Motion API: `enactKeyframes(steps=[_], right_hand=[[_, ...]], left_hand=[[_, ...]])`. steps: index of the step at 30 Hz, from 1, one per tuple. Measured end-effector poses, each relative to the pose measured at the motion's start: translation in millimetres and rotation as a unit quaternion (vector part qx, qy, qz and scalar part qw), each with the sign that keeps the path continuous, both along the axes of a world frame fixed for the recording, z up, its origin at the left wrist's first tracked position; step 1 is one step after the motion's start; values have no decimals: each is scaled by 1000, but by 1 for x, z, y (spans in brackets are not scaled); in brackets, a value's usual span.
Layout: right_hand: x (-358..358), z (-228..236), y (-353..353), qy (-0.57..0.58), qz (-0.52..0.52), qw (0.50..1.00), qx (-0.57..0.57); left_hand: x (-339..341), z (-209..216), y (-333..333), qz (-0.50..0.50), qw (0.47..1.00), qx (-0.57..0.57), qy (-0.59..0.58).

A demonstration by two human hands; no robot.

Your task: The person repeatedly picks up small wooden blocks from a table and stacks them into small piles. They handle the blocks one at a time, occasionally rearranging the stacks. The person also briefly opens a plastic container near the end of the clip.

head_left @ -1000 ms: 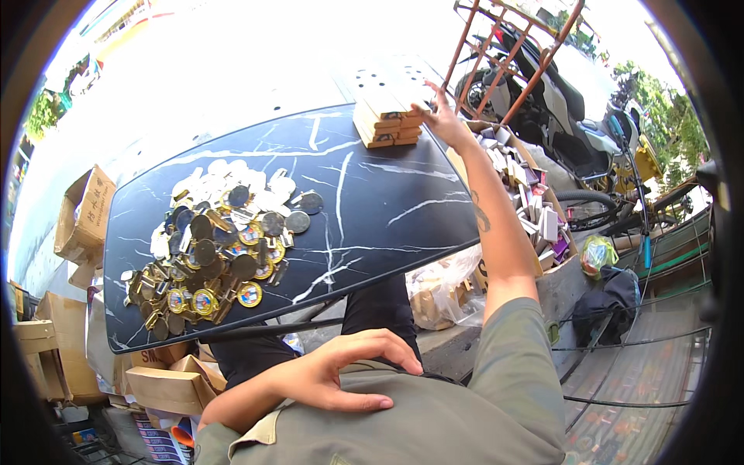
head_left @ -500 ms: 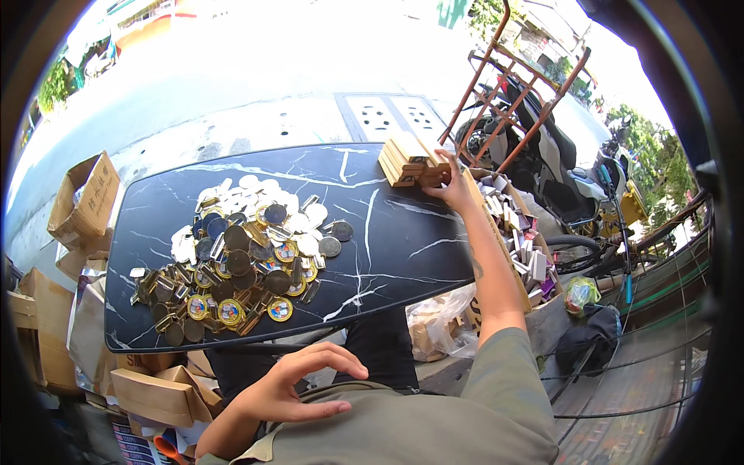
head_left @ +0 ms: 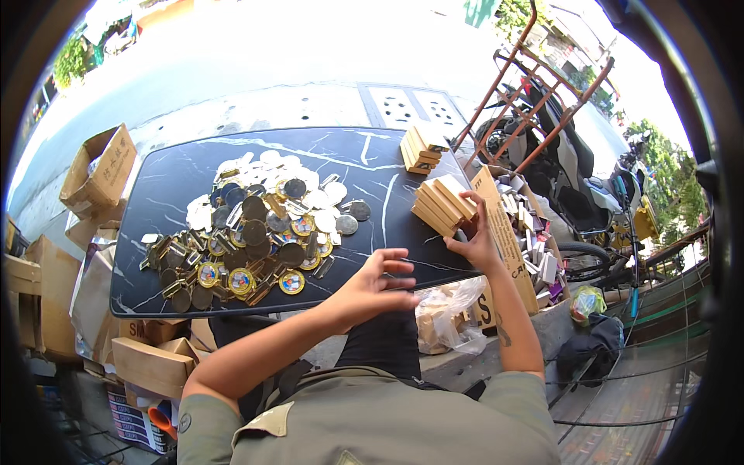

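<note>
A bundle of small flat tan blocks or boxes [head_left: 439, 204] is gripped at its right side by my right hand [head_left: 480, 240], low over the table's right part. My left hand [head_left: 370, 288] hovers over the near edge of the dark marble-patterned table [head_left: 372, 232], fingers spread and holding nothing. Beyond the bundle stands another stack of the same tan pieces [head_left: 420, 152] near the far right corner. Left of my hands spreads a heap of round badge-like discs and metal clips [head_left: 252, 221], some gold-rimmed with coloured pictures, others dark or white.
Beside the table's right edge stands an open carton of small boxes [head_left: 535, 240]. A clear plastic bag [head_left: 453, 314] lies below that edge. Cardboard boxes [head_left: 97, 170] crowd the left side. A rusty metal trolley [head_left: 535, 93] and a motorbike [head_left: 566, 186] stand at the far right.
My right hand has drawn part of the tan stack nearer, away from the pieces left at the far corner. My left hand has risen from my lap toward the table edge.
</note>
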State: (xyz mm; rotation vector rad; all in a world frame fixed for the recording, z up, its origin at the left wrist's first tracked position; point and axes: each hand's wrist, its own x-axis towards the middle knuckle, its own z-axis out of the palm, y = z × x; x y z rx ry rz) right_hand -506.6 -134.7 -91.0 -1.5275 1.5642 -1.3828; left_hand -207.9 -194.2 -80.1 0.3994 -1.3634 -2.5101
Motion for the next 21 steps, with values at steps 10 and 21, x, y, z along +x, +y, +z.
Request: enactKeyframes(steps=[10,21], right_hand=[[122,41,-74,20,187,973,-132],[186,66,-174,-52,291,948,-118]], left_hand=[[-25,2,-72,282,930,103,214],[65,8,-134,461,867,-145,121]])
